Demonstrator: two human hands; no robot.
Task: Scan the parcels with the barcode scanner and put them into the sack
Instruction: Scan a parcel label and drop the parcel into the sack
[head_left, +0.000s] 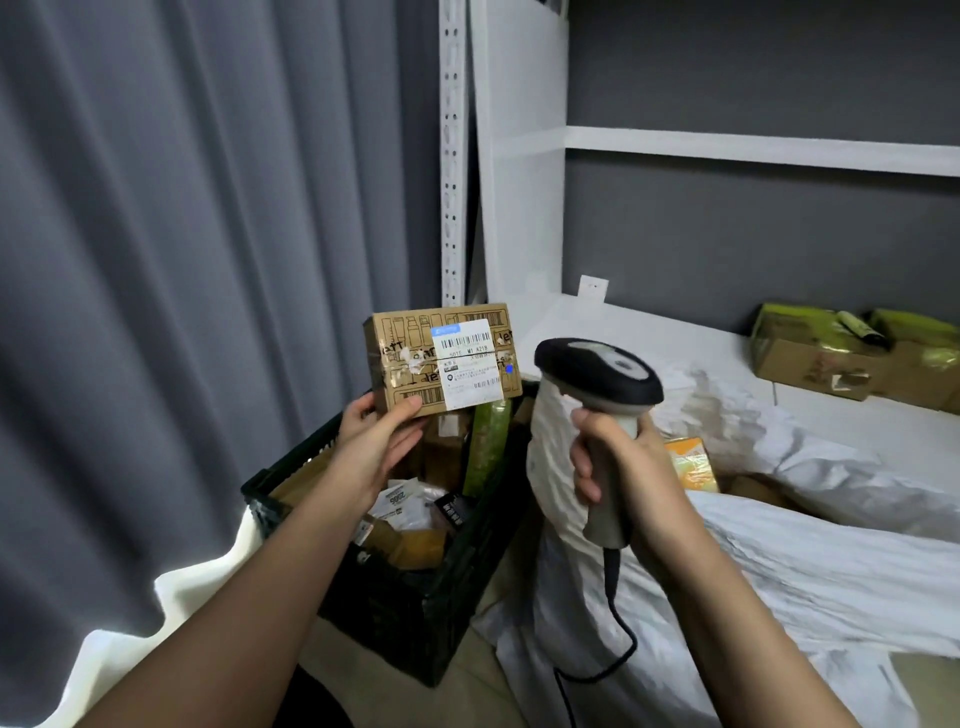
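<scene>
Left hand (375, 441) pinching the lower left corner of a cardboard parcel (410, 364) above the black crate (395, 613), long axis level, label facing the camera; right hand (623, 467) wrapped round the barcode scanner (597, 374), handle upright, head aimed left at the parcel, white sack (779, 545) lying just right

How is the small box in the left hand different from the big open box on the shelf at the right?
The small box is closed and taped; the big box stands open, with green packets inside. The small box is held up by the left hand above the black crate; the big box rests on the shelf. Only the small box shows a white barcode label. Both are brown cardboard.
</scene>
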